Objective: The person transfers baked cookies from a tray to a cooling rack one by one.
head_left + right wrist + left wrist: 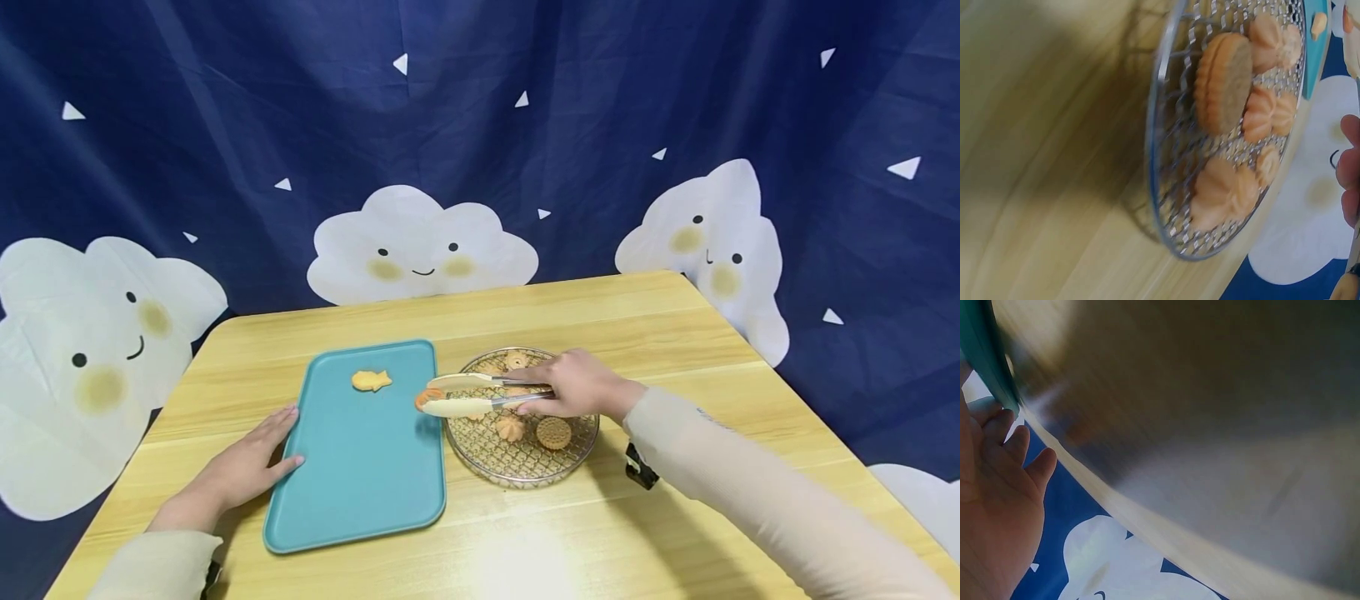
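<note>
My right hand (576, 385) grips a pair of tongs (459, 407) with cream tips and metal arms. Between the tips is a small orange cookie (423, 397), partly hidden, above the right edge of a teal tray (352, 483). On the tray lies a fish-shaped cookie (371, 381). My left hand (238, 467) rests at the tray's left edge, fingers extended and touching it. Under the tongs stands a round wire rack (487, 467) with several cookies, among them a round sandwich cookie (1224, 84) and a fluted cookie (510, 428).
Tray and rack stand side by side on a light wooden table (630, 333). Behind the table hangs a dark blue curtain (465, 150) printed with white clouds and triangles.
</note>
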Demonstrator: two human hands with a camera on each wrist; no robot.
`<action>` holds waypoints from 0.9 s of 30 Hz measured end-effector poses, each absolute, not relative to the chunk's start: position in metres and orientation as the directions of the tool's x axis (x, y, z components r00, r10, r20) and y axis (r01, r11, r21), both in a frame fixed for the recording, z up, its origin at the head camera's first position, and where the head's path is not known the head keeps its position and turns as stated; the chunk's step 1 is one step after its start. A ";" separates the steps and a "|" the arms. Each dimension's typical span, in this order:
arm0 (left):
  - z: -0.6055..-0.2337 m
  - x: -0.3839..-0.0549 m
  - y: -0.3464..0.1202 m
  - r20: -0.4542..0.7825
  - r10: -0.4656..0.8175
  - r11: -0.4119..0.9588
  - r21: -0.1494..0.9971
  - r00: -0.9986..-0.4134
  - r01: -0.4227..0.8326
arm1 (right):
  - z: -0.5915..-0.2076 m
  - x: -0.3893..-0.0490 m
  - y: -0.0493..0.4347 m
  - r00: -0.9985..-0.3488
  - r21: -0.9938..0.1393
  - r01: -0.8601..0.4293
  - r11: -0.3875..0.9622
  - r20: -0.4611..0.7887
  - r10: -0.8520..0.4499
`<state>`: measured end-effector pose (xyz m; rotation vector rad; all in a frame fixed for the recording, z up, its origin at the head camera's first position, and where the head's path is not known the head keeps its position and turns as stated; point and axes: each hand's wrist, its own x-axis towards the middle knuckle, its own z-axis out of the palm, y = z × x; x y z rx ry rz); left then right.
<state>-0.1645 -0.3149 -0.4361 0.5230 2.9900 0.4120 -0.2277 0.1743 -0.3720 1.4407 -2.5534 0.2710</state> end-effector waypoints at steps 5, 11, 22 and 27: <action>-0.436 -0.165 -0.315 -0.027 0.341 0.906 0.276 -0.940 0.321 | -0.373 -0.226 0.189 -0.511 -0.063 -0.856 0.513 0.254 -0.821; -0.437 -0.164 -0.315 -0.036 0.335 0.909 0.277 -0.941 0.313 | -0.374 -0.223 0.207 -0.506 -0.066 -0.859 0.508 0.262 -0.822; -0.434 -0.163 -0.314 -0.046 0.333 0.910 0.279 -0.942 0.308 | -0.372 -0.219 0.232 -0.485 -0.099 -0.873 0.477 0.263 -0.834; -0.435 -0.163 -0.313 -0.042 0.333 0.909 0.278 -0.942 0.309 | -0.370 -0.216 0.242 -0.477 -0.093 -0.878 0.470 0.253 -0.841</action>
